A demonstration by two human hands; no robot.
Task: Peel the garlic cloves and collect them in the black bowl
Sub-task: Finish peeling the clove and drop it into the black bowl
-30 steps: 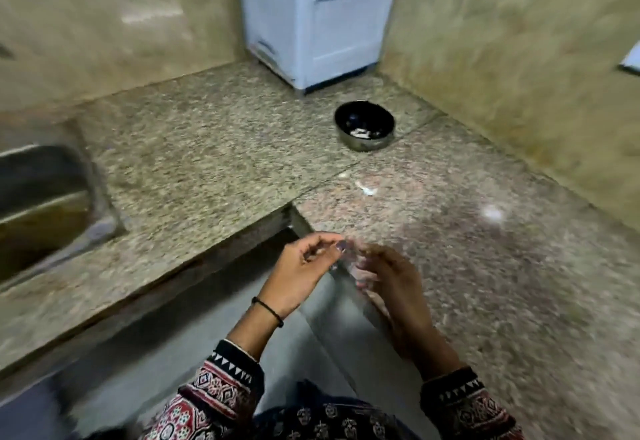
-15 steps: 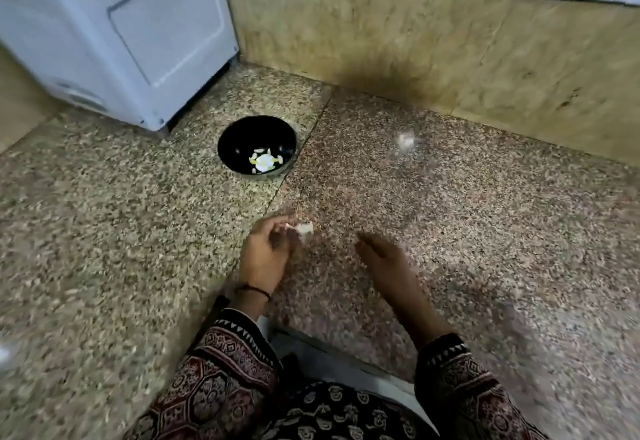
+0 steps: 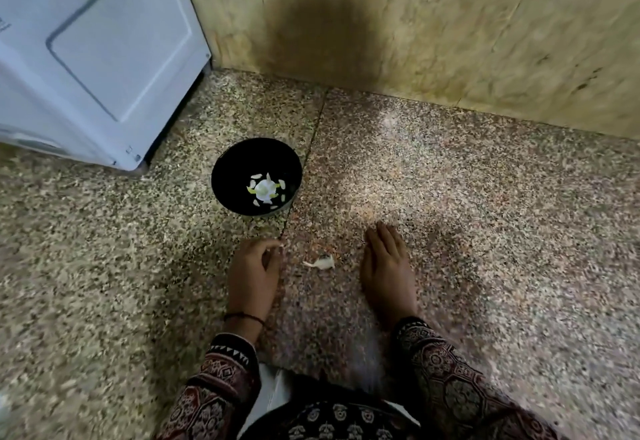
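Left hand (image 3: pixel 254 276): rests on the granite countertop (image 3: pixel 485 214), fingers loosely curled, holding nothing. Right hand (image 3: pixel 388 269): lies flat on the stone, fingers straight and together, holding nothing. A white garlic piece (image 3: pixel 320 262) lies on the counter between the hands, touching neither; clove or skin, cannot tell. Black bowl (image 3: pixel 225 169): beyond the left hand, holding pale garlic cloves (image 3: pixel 266 190). White appliance (image 3: pixel 104 58): markings at its left edge are illegible.

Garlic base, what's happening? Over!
Left hand loosely curled, empty; right hand flat on counter. White garlic piece lies between them. Black bowl holds garlic bits. Nothing blocking.
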